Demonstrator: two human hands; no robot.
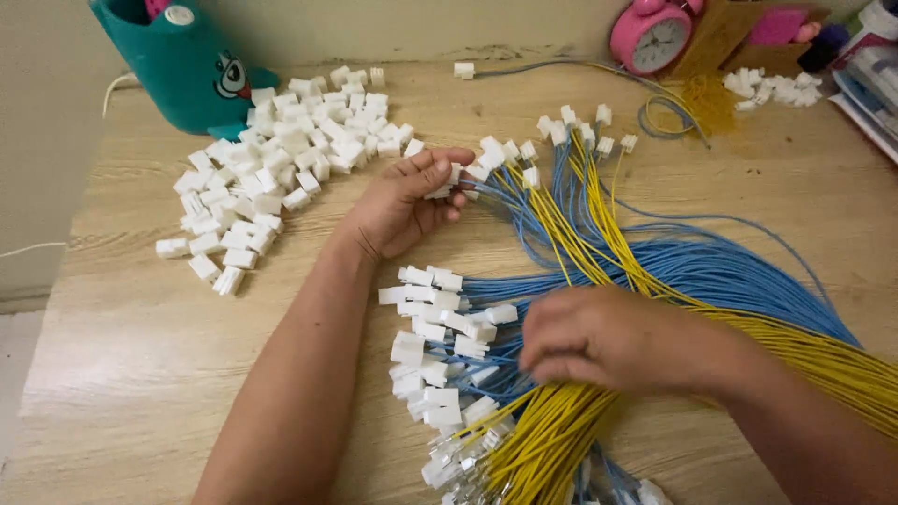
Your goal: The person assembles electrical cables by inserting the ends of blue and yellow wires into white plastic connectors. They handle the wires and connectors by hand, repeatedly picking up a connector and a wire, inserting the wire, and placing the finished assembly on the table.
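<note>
On the wooden table (pixel 131 355), the left hand (pixel 404 201) pinches a white connector (pixel 440 192) at the end of the fanned blue and yellow wires (pixel 655 271). The right hand (pixel 599 339) presses fingers-down on the wire bundle; its grip cannot be told. A loose white connector pile (pixel 271 168) lies left, beside a teal container (pixel 182 61) bearing a cartoon face.

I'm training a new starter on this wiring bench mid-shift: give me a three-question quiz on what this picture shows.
1. True or false: the left hand holds a small white plastic connector.
2. What does the right hand rest on?
A. the pink round alarm clock
B. the bundle of blue and yellow wires
C. the teal plastic container
3. Which side of the light wooden table holds the loose pile of white plastic connectors?

Key: 1 true; 2 B; 3 the person's left.
</note>
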